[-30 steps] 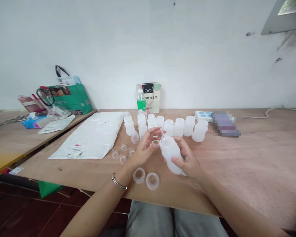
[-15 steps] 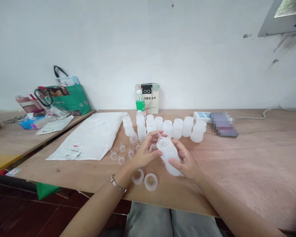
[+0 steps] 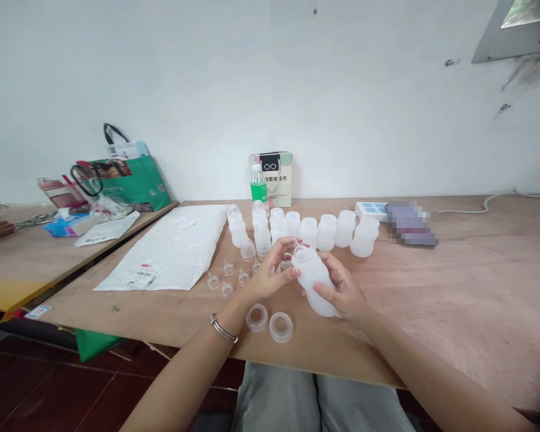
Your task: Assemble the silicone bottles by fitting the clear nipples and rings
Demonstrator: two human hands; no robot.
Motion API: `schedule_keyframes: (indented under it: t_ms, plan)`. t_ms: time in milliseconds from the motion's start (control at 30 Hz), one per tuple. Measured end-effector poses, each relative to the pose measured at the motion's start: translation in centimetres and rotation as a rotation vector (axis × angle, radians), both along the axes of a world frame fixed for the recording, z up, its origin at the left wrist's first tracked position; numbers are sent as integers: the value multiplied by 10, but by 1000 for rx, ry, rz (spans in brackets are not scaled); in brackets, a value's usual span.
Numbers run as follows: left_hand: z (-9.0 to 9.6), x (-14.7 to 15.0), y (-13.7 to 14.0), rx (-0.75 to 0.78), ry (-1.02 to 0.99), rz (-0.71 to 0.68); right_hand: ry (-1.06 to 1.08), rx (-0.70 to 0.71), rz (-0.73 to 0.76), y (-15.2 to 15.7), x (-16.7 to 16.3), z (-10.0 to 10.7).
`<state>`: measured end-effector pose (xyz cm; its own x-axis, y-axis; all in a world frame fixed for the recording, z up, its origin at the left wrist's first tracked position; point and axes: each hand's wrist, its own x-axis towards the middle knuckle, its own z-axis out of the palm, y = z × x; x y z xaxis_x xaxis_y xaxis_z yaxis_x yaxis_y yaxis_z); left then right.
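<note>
A frosted white baby bottle [image 3: 317, 285] is tilted above the table, its top leaning to the left. My right hand [image 3: 344, 291] is closed round its body. On the bottle's mouth sits a clear bottle nipple [image 3: 299, 252]. The fingers of my left hand [image 3: 272, 273] close on the nipple near its tip, with the thumb against the bottle's neck. Below my left hand lie two clear collar rings [image 3: 281, 327]. Several loose nipples [image 3: 227, 290] rest to the left, some partly hidden by my left hand. Behind stand several more frosted bottles [image 3: 326, 233], a few capped.
A white plastic mailer [image 3: 162, 249] lies at the left. A green-labelled drink bottle [image 3: 258, 186] and a paper bag [image 3: 279, 180] stand by the wall. At the right are a power strip [image 3: 369, 210] and a blurred item [image 3: 411, 223]. A green bag [image 3: 139, 180] sits on the side table.
The whole view has shifted slightly, so things appear a little further right. My left thumb has moved slightly along the bottle's neck; both hands remain at the same bottle.
</note>
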<state>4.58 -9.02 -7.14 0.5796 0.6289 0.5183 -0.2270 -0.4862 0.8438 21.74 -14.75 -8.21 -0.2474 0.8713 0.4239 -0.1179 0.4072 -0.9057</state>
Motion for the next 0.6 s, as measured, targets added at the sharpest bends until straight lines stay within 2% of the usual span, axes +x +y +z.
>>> schedule_keyframes:
  t_ms: [167,300,367,500,567,600]
  plan:
    - [-3,-3,2,72,26,105,7,2,-6,4,0,-3]
    - [-2,-11,4,265,83,288,41,43,-54,10,2,-6]
    - [0,-18,7,348,80,455,53,43,-85,14,4,-8]
    - [5,-37,22,507,66,931,50,70,-190,20,6,-10]
    - [6,-47,33,514,239,1147,53,103,-218,22,6,-11]
    - [5,-52,39,493,368,1211,54,115,-222,23,6,-11]
